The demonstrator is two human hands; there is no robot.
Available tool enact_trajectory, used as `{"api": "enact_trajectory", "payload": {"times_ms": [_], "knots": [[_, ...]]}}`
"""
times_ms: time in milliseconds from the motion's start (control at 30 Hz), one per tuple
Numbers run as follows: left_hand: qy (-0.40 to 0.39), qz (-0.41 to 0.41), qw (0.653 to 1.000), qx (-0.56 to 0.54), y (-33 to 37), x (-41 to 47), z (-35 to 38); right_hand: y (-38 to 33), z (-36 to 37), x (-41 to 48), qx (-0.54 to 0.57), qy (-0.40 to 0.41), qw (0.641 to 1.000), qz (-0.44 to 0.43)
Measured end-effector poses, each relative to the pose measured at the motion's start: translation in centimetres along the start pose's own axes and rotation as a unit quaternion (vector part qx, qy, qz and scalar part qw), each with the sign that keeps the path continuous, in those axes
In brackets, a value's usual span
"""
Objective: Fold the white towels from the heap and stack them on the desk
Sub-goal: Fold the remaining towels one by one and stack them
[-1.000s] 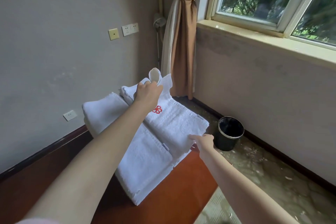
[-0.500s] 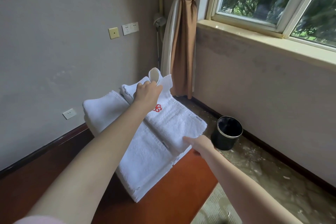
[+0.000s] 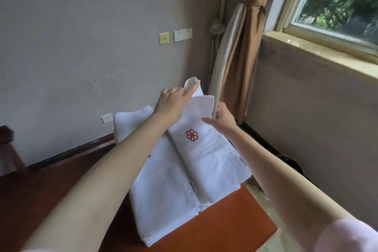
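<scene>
Reddish-brown wood makes up the counter (image 3: 235, 223), which runs from the near left toward the far right corner of the room. On the grey wall at the left sits a low white socket (image 3: 107, 118), with a folded white towel (image 3: 131, 125) just beside it at the far edge of the counter. A wider stack of white towels (image 3: 163, 200) lies in the middle of the counter. The left hand (image 3: 173, 102) rests over its far end, fingers straight, the forefinger touching an upturned corner of cloth. On the stack's right half lies the top towel (image 3: 212, 159), marked with a red flower emblem (image 3: 192, 135). The right hand (image 3: 223, 116) pinches its raised far edge, thumb on top. Further right hang a tied brown curtain (image 3: 245, 47) and a window (image 3: 337, 6).
</scene>
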State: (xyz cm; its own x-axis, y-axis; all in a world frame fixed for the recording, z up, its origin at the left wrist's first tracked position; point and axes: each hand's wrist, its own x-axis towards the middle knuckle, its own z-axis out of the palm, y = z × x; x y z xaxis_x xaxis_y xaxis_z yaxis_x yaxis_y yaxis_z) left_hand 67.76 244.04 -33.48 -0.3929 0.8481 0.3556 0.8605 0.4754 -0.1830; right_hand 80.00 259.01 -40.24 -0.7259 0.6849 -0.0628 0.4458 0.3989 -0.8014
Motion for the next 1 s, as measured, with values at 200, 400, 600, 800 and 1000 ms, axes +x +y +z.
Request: {"api": "enact_trajectory", "payload": {"times_ms": [200,400,600,800,1000], "knots": [[-0.036,-0.058,0.997,-0.042,-2.8,2.8,1.2,-2.7,0.8,8.2,0.083,-0.171,0.981,-0.024],[-0.053,-0.172,0.981,-0.077,-5.1,5.3,4.4,-2.4,3.3,13.4,0.139,-0.167,0.976,0.000],[-0.103,-0.408,0.890,-0.174,-6.9,4.8,9.3,-0.3,5.8,17.0,0.022,-0.179,0.982,0.046],[-0.191,-0.524,0.764,-0.324,-7.7,2.7,13.4,1.6,7.5,17.2,0.022,-0.172,0.981,0.086],[-0.132,-0.594,0.649,-0.458,-5.0,3.2,15.2,2.2,7.1,16.3,0.066,-0.184,0.979,0.066]]}}
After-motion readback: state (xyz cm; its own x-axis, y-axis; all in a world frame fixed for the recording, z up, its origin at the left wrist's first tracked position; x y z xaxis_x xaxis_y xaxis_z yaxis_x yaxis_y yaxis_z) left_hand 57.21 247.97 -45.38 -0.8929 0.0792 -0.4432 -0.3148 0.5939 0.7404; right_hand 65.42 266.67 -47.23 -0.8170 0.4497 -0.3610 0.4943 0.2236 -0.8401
